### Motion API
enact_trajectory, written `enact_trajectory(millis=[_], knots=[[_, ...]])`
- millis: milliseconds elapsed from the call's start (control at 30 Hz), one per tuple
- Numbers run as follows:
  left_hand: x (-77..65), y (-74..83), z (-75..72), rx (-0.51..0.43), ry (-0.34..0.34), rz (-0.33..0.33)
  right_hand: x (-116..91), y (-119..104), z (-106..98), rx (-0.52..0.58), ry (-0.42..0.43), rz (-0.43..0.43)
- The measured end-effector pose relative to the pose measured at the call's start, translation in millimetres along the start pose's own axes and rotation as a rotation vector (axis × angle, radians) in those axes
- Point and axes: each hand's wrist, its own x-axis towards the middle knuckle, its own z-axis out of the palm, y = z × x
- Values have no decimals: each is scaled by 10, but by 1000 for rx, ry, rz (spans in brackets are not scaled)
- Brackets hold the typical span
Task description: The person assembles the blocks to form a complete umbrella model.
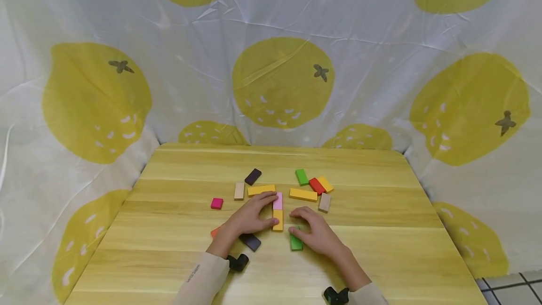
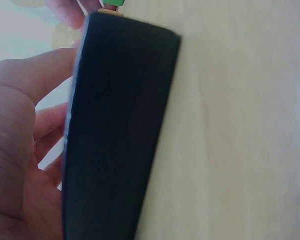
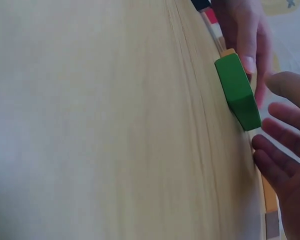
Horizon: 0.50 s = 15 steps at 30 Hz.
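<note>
The left hand (image 1: 250, 215) reaches in from the lower left, palm down, its fingers extended and its thumb spread from them. The fingertips touch the pink block (image 1: 277, 200) and the thumb the short yellow block (image 1: 277, 220); the two blocks lie end to end between the hands (a short upright row, seen from above). That hand is spread along the row rather than wrapped round it. The right hand (image 1: 317, 234) is turned inward with gently bent, loose fingers and grips nothing; its thumb is at the near green block (image 1: 296, 241), though whether it touches I cannot tell.

Fourteen blocks show on the table (image 1: 372, 248): four yellow, two green, two dark, two bare wood, and one each of pink, red (image 1: 316, 186), magenta (image 1: 217, 203) and orange (image 1: 215, 232), the orange partly hidden by the left forearm.
</note>
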Motion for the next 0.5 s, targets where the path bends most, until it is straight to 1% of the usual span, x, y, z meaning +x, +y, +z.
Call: enact_trajectory(millis=[200,267,500], knots=[[19,3,-13,9,15,1,-70,27,-83,10,-11,-39],[20,5,-12,9,10,-2,-108,43,-104,5,-16,-53],[-6,-6,17,6,-4,-9,-240,87,-120,-35,-71,-77]])
